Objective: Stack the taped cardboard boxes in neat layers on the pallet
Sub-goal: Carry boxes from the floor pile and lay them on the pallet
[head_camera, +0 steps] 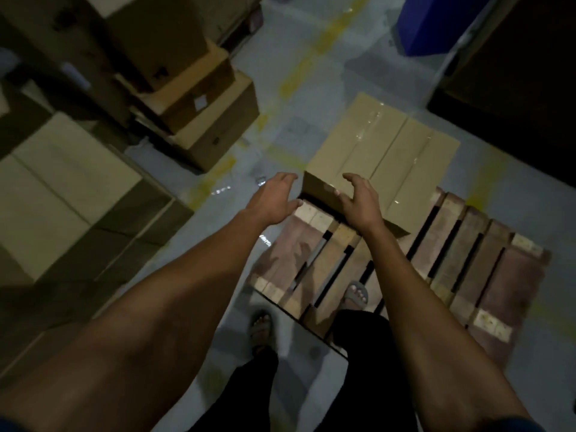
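I'm looking down over both arms at a wooden pallet (pixel 448 244) lying on the grey floor (pixel 218 232), and one taped cardboard box (pixel 383 157) sits on its far end, tape strips glinting across the top. My right hand (pixel 358 198) is out over the near corner of that box, fingers spread and loosely curved, thumb toward the box's front edge; it looks relaxed and unclosed, and I can't say for sure that it touches the cardboard. My left hand (pixel 274 201) hangs just left of the box, over the pallet's corner, fingers straight and slack, holding nothing and apart from the box. Below, my right foot (pixel 355 296) in a sandal stands on the pallet slats while my left foot (pixel 261 328) is on the floor beside the pallet. Off to the left, a big stack of cardboard boxes (pixel 62 182) stands near me, and farther back another pile of boxes (pixel 199 98) rises in steps. Worn yellow floor markings (pixel 314 57) run past them, and something blue (pixel 436 23) stands at the top right.
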